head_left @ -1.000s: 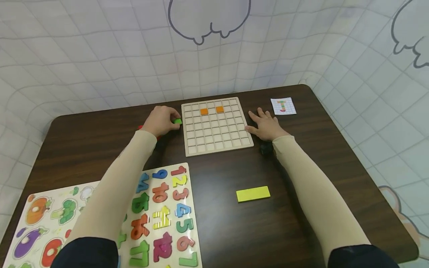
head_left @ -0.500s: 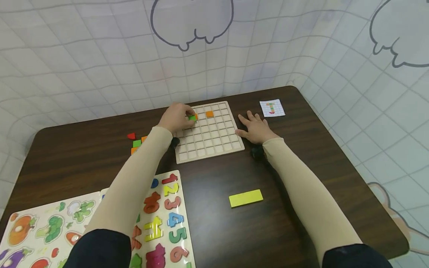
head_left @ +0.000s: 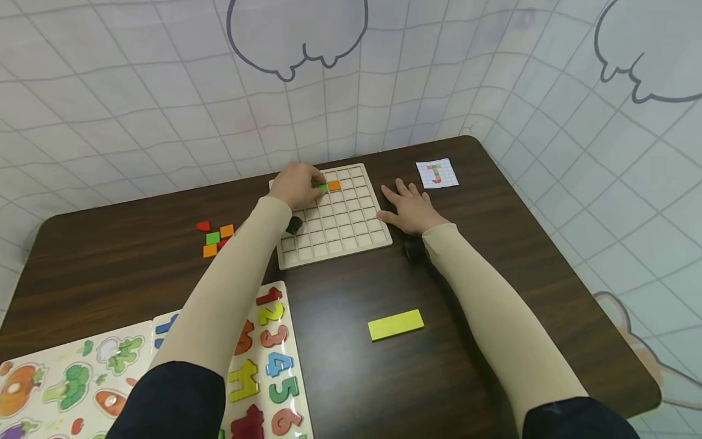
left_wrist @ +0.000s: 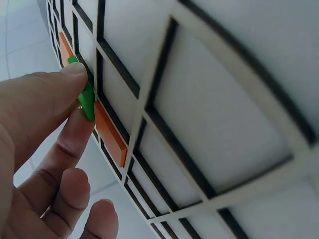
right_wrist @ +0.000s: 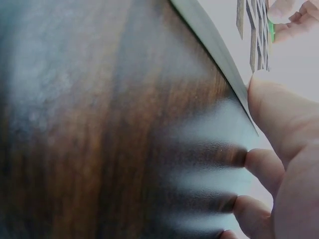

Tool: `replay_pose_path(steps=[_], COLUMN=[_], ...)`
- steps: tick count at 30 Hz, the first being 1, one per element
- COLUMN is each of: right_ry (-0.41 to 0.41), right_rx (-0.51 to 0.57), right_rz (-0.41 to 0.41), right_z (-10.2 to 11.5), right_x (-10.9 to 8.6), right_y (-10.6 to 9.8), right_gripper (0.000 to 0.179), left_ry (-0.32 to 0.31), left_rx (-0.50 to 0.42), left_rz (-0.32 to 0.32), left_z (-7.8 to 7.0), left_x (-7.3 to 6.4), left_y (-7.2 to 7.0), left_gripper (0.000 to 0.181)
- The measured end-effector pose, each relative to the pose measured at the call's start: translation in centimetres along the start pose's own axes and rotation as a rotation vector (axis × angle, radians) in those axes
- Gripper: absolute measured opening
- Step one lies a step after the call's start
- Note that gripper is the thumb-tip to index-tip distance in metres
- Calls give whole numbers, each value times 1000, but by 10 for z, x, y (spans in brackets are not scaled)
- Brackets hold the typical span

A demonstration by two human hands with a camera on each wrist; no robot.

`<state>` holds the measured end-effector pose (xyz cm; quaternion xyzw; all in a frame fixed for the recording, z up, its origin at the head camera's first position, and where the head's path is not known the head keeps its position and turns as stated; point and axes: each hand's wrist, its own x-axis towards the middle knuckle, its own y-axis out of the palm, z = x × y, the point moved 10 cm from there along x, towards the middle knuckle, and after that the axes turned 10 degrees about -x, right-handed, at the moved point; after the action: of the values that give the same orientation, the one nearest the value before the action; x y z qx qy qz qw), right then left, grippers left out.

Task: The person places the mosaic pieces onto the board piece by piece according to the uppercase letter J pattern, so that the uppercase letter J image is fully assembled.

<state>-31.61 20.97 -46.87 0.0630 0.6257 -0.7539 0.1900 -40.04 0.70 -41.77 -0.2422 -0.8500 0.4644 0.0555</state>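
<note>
There were two hands, a left hand (head_left: 296,186) and a right hand (head_left: 410,208), at one table (head_left: 340,372). One grid board (head_left: 341,223) bore two orange squares (left_wrist: 110,135); one green piece (left_wrist: 85,97) was pinched. Five loose tiles showed: two orange tiles (head_left: 226,230), one green tile (head_left: 212,238), two red tiles (head_left: 203,226). One picture card (head_left: 437,174), one yellow block (head_left: 396,325), one vegetable board (head_left: 94,366) and one number board (head_left: 259,347) were visible.
</note>
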Motion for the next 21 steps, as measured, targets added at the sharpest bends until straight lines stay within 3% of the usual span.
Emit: replay_pose_path(steps=[8, 14, 21], right_ry=[5, 8, 9], right_rx=[1, 5, -16], right_rz=[8, 21, 32], right_z=[0, 3, 4], right_x=[2, 1, 0], right_y=[-1, -3, -6], right_gripper=[76, 77, 77], left_ry=[-43, -39, -39], left_rx=[30, 28, 7], left_rz=[-7, -19, -42], left_z=[7, 12, 22], left_x=[6, 7, -3], left_y=[-1, -3, -13], left_gripper=[31, 33, 39])
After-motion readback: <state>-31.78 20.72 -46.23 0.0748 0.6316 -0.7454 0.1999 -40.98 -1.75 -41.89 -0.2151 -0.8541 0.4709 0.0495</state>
